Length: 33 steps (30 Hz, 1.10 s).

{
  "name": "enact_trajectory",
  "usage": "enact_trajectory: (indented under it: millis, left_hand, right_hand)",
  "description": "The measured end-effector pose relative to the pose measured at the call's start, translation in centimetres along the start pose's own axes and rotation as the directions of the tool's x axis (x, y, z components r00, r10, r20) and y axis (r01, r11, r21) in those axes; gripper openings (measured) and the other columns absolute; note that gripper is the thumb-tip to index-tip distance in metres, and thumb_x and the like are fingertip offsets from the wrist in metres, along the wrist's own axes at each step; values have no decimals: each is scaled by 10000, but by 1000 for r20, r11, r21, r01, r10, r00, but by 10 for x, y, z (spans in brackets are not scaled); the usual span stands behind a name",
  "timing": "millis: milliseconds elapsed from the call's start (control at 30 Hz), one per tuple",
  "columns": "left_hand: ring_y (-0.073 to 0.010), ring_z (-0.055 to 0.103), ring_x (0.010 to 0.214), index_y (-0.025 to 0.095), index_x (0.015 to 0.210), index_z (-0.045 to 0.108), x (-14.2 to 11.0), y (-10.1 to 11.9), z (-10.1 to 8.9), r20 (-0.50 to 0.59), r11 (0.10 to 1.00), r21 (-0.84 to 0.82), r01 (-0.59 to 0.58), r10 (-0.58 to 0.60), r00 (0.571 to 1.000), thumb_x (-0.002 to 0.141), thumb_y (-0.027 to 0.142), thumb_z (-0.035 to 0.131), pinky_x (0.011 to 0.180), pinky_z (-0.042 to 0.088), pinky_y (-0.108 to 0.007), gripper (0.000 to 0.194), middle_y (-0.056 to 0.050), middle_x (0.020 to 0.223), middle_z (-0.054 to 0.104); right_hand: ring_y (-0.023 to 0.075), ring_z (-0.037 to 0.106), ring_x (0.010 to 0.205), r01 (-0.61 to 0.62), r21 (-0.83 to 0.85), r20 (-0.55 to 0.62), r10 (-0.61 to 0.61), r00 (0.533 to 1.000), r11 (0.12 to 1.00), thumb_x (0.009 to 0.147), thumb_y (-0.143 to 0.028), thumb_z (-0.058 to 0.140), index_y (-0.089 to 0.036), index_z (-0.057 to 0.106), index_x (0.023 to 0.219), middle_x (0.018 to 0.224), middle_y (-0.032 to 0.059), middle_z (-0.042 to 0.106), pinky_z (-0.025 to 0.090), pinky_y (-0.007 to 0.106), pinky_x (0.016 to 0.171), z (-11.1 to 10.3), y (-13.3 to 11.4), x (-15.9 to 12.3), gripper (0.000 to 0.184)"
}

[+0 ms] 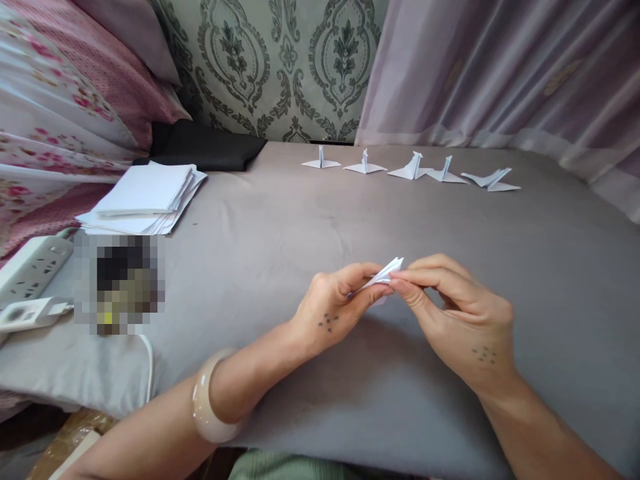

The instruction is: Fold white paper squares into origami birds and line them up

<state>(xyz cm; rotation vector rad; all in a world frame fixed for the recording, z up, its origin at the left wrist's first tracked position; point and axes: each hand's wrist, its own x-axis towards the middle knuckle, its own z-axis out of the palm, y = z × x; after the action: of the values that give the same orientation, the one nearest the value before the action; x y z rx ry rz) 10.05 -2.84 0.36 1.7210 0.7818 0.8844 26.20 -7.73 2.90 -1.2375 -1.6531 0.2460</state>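
A small piece of folded white paper (384, 272) is held up between my two hands, above the grey cloth. My left hand (336, 301) pinches it between thumb and fingers from the left. From the right, the thumb and forefinger of my right hand (457, 317) close on the paper's right edge. My fingers cover part of its lower portion, and its narrow pointed layers slant up to the right. Toward the back of the table stand several folded white paper cranes (413, 168) in a row.
The table's grey cloth (260, 233) stretches beneath my hands. At back left lie a stack of white paper (145, 190) and a black folded item (205, 145). A white power strip (35, 270) with a plugged-in adapter (35, 313) sits at the left edge, near a blurred-out patch.
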Motion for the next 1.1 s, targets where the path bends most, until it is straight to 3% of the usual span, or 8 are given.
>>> enact_trajectory:
  millis: [167, 300, 400, 567, 833, 933, 1100]
  left_hand:
    - [-116, 677, 727, 174, 1025, 691, -1, 1, -1, 25, 988, 143, -51, 48, 999, 927, 346, 562, 649, 506, -188, 236, -17, 856, 751]
    - [-83, 652, 642, 188, 1066, 671, -3, -3, -2, -41, 925, 336, -177, 202, 979, 943, 311, 545, 596, 474, -163, 215, 7, 799, 743]
    - [-81, 662, 658, 172, 1070, 646, -3, -3, -2, -23, 825, 484, -291, 345, 938, 966, 272, 509, 635, 486, -171, 199, 3, 810, 746]
    - [-76, 619, 542, 143, 1004, 611, -1, -6, -1, 8, 625, 668, -404, 537, 843, 982, 272, 476, 563, 467, -184, 188, 11, 673, 703]
    - [-87, 675, 653, 167, 1196, 510, -2, -5, -2, 7, 707, 599, -375, 463, 886, 967, 280, 509, 617, 516, -179, 255, -10, 876, 747]
    - [-80, 665, 629, 193, 1235, 505, -2, -4, -2, 16, 684, 609, -402, 496, 868, 963, 280, 519, 618, 512, -175, 286, 6, 853, 744]
    - [-64, 640, 575, 199, 1139, 581, -2, -7, -2, 23, 658, 606, -446, 546, 837, 941, 208, 552, 590, 495, -157, 200, 27, 785, 737]
  right_hand:
    - [119, 613, 705, 24, -42, -8, -24, 1000, 999, 810, -104, 683, -230, 688, 862, 804, 2, 662, 511, 256, 628, -3, -3, -1, 137]
    - [139, 655, 733, -186, 109, 63, 180, 982, 977, 886, -209, 605, -235, 665, 886, 871, 20, 701, 554, 276, 664, -7, -8, 0, 66]
    - [139, 665, 646, -333, 169, 46, 330, 943, 928, 887, -279, 613, -240, 640, 895, 801, 10, 721, 578, 280, 637, -8, -11, 1, 48]
    - [142, 690, 649, -376, 166, -25, 385, 923, 912, 838, -290, 679, -248, 658, 872, 752, -9, 725, 597, 265, 642, -4, -12, 1, 58]
    - [119, 654, 537, -427, 71, -75, 431, 899, 902, 843, -326, 670, -228, 683, 780, 676, -12, 717, 580, 245, 563, -4, -13, 3, 117]
    - [116, 642, 512, -454, 74, -94, 460, 883, 888, 842, -337, 669, -222, 676, 769, 662, -8, 712, 565, 237, 522, -3, -12, 4, 136]
    - [119, 653, 530, -476, 89, -62, 482, 874, 875, 853, -370, 656, -216, 677, 785, 662, 0, 717, 547, 220, 494, -3, -9, 4, 169]
